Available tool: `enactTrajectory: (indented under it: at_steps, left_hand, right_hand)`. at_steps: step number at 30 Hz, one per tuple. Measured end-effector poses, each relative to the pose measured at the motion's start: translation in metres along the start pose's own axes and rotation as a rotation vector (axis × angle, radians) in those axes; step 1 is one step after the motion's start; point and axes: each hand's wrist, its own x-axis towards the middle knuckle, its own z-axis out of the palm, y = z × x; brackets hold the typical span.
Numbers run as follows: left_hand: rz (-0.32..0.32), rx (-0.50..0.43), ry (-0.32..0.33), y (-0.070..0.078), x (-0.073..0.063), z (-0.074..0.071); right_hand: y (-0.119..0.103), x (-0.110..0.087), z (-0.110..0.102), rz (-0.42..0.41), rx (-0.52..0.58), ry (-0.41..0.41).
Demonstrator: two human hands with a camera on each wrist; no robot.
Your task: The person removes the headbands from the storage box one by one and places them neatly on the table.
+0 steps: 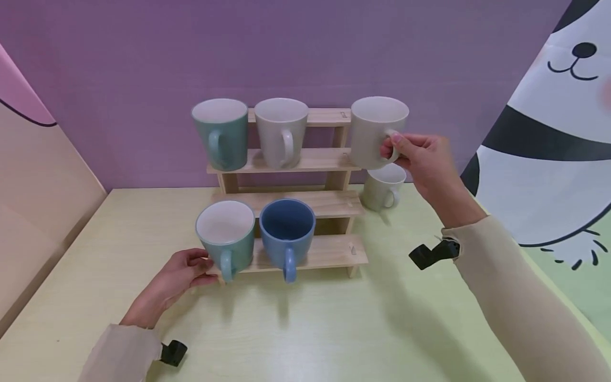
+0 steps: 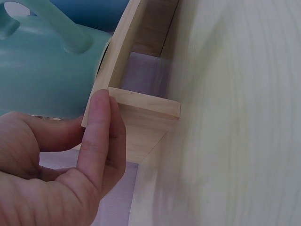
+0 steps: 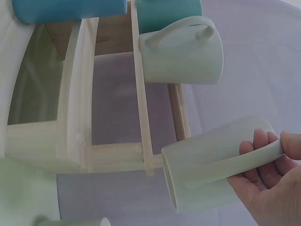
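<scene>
My right hand [image 1: 429, 164] grips a white mug [image 1: 372, 132] by its handle, beside the right end of the second shelf from the top. In the right wrist view the held mug [image 3: 216, 165] is tilted, with its base close to the shelf's end. My left hand [image 1: 174, 281] pinches the left end of the lowest shelf of a stepped wooden rack [image 1: 334, 252], thumb and fingers [image 2: 96, 127] at the board's corner. Beside it on that shelf stand a green mug [image 1: 226, 239] and a blue mug [image 1: 288, 236], handles facing me.
Another green mug [image 1: 224, 138] and a white mug [image 1: 281, 138] stand on the second shelf from the top. One more white mug [image 1: 382, 188] is on the pale table [image 1: 305, 339], right of the rack. A purple wall [image 1: 305, 48] rises close behind.
</scene>
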Motion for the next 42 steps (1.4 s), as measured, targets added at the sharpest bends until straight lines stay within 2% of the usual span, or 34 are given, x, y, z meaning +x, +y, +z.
enactTrajectory:
  at_steps: [12, 17, 23, 34, 42]
  left_hand:
    - [-0.001, -0.001, -0.003, -0.002, 0.000, -0.004]
    - [-0.002, 0.002, 0.001, -0.003, 0.000, -0.005]
    - [-0.007, 0.008, 0.003, -0.002, 0.000, -0.005]
    - [-0.015, 0.016, 0.010, -0.001, 0.000, -0.004]
    - [-0.004, 0.003, 0.000, -0.001, 0.000, -0.004]
  right_hand:
    - [0.004, -0.010, -0.018, 0.043, -0.091, 0.041]
    - [0.007, -0.014, -0.025, 0.026, -0.077, 0.036]
    - [0.013, -0.017, -0.034, 0.008, -0.004, 0.026]
    - [0.027, -0.025, -0.053, 0.082, 0.011, 0.005]
    - [0.038, -0.031, -0.063, 0.090, 0.027, -0.001]
